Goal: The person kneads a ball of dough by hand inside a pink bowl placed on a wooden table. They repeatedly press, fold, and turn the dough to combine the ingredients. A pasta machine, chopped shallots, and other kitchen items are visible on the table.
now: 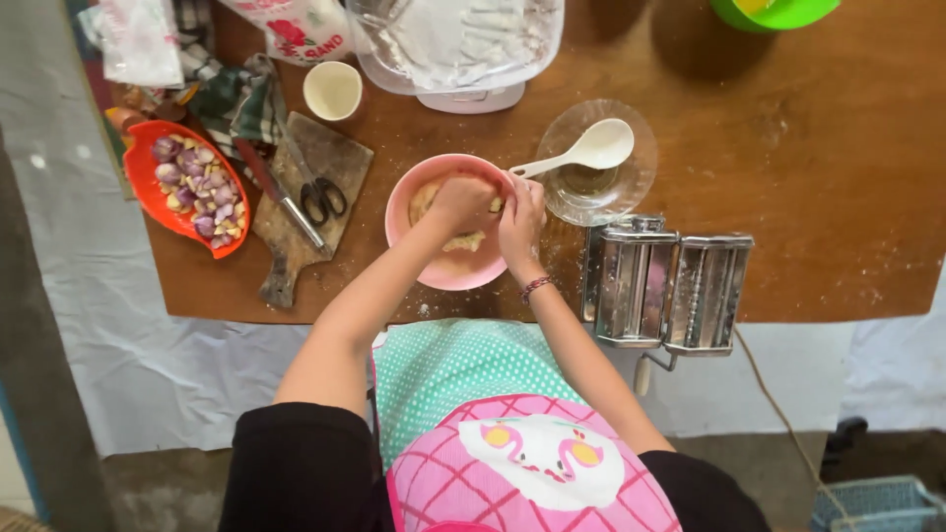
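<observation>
A pink bowl stands on the wooden table near its front edge, with pale yellow dough inside. My left hand is down in the bowl, fingers closed on the dough. My right hand rests at the bowl's right rim, fingers on the same dough; a beaded bracelet circles that wrist.
A metal pasta machine is clamped at the table edge to the right. A glass dish with a white spoon sits behind it. Left: a cutting board with scissors and a knife, a red bowl of shallots, a cup, a flour container.
</observation>
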